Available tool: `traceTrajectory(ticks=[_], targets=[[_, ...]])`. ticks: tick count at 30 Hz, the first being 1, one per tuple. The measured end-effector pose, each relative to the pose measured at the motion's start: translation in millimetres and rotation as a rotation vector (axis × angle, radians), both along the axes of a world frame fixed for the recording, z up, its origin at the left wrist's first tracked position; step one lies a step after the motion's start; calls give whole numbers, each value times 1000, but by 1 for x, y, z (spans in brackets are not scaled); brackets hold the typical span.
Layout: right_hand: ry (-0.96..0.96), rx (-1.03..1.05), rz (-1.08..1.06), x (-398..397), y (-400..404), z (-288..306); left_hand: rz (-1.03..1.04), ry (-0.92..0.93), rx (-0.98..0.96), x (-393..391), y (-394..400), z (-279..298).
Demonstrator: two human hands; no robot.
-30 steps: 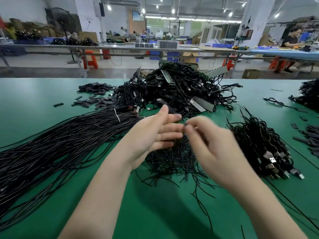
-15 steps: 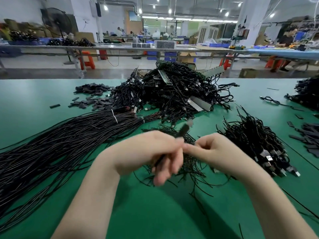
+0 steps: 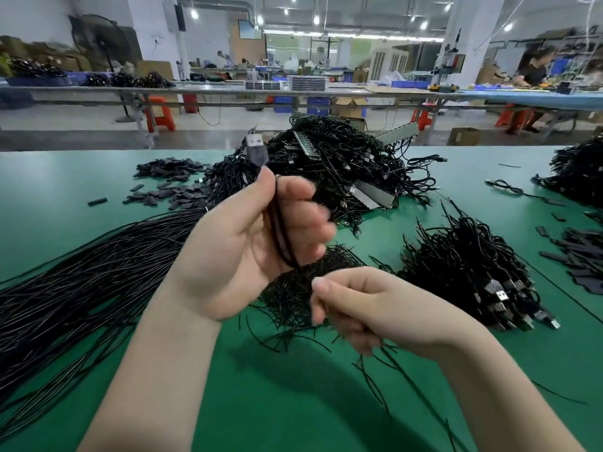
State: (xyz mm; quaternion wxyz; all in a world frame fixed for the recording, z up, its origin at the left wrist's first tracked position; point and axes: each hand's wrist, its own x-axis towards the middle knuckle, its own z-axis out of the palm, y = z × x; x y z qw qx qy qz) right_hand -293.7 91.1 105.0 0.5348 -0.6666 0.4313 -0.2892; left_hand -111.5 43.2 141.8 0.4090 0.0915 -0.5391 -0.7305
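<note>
Green tabletop in a workshop hall, seen from the head camera, carries heaps of black wiring. Raised above it, the left hand grasps a USB cable, fingers curled round it, with its plug sticking up past the thumb. Just below, the right hand, blurred, pinches the cable's lower run. A bundle of long wires lies to the left, and a pile of plugged cables to the right.

The green table bears long wires left of the left hand. Right of the right hand lie plugged cables (bundled).
</note>
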Motion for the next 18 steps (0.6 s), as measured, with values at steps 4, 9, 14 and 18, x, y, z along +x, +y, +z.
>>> traceTrajectory(ticks=[4, 9, 14, 18], targets=[[253, -195, -346, -21, -9, 2, -105, -653, -349, 1, 8, 3], [15, -295, -412, -18, 1, 16, 124, -756, -269, -16, 0, -18], [-172, -168, 38, 4, 8, 10, 198, -59, 149, -16, -6, -7], [80, -11, 36, -5, -5, -5, -70, 41, 110, 4, 8, 9]])
